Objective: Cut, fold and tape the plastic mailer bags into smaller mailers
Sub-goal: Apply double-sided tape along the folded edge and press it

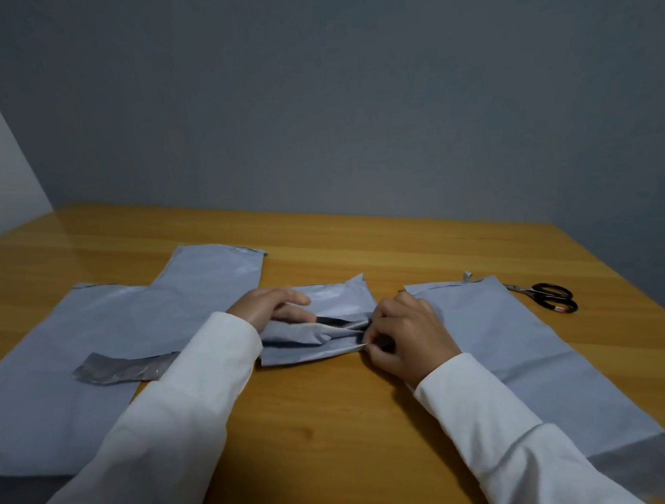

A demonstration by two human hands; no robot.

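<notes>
Head view, looking down on a wooden table [329, 421] set against a grey wall [356, 100].

At centre, a small grey mailer piece [326, 320], crumpled and partly folded, lying on the tabletop between both hands. Left hand [272, 306] resting on its left end, fingers curled over the plastic and thumb tucked beneath a fold, gripping it. Right hand [405, 339] at its right end, fingertips [371, 335] pinching the edge of the folded layers. White sleeves on both arms.

To the left, a large grey mailer bag [63, 355] spread flat, reaching off the near edge of the frame. Behind it, partly overlapped, a second grey mailer bag [215, 274] stretching toward the wall, a darker strip along its far end. On top of the large bag, a crinkled silvery-grey cut strip [116, 368], its right end hidden under the left sleeve.

To the right, another long grey mailer bag [515, 351] lying flat, just beside the right hand and passing under the right sleeve, a darker band at its near end. Beyond its far corner, black-handled scissors [547, 297] resting on the table, blades closed and touching or overlapping that corner.

No readable brand, label or writing anywhere on the bags or scissors.
</notes>
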